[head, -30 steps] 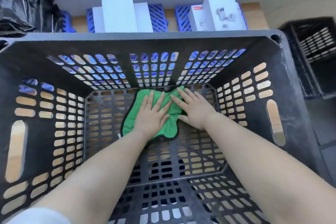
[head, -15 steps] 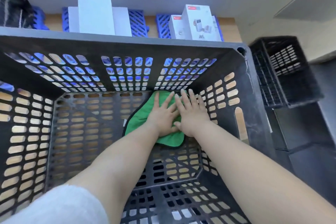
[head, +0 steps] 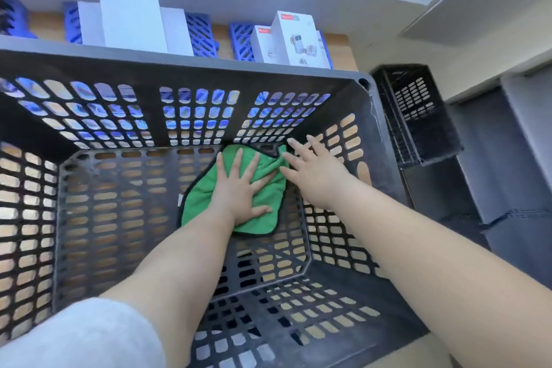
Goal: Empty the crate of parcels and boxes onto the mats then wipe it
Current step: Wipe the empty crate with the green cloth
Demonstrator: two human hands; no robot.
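Observation:
The big black slotted crate (head: 185,67) fills the view and holds only a green cloth (head: 203,197) on its floor, near the far right corner. My left hand (head: 242,188) lies flat on the cloth with fingers spread, pressing it down. My right hand (head: 313,173) is beside it with straight fingers, at the cloth's right edge against the crate's right wall. White boxes (head: 131,15) and printed white boxes (head: 294,39) stand on blue mats (head: 200,36) beyond the crate's far rim.
A smaller black crate (head: 418,116) stands to the right, next to dark grey surfaces (head: 513,176). A grey wall runs behind the mats. Part of a black bag shows at the far left edge.
Both hands and the cloth have slid right along the crate floor toward the far right corner. My right hand has come off the cloth's middle to its right edge.

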